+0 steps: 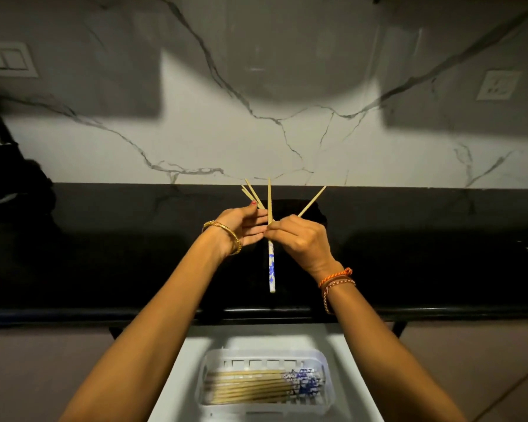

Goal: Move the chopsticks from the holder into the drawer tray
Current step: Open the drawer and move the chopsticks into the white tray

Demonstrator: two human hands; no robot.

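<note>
Both hands are raised over the black counter [439, 257]. My left hand [241, 228] holds a few bamboo chopsticks [251, 192], whose tips fan up and to the left. My right hand [302, 239] pinches one upright chopstick [271, 269] with its blue-and-white patterned end pointing down. Another bamboo stick [313, 200] juts up and right from the same hand. A dark glossy shape [316, 213] behind the hands may be the holder; it is hard to make out. Below, a white slotted tray [326, 388] sits in the open drawer [177, 379]. Several chopsticks [247, 388] lie sideways in the tray.
A marble-patterned wall rises behind the counter, with a switch panel [6, 59] at the left and a socket [497, 85] at the right. A dark bulky object [22, 184] stands at the counter's far left. The drawer sticks out below the counter's front edge.
</note>
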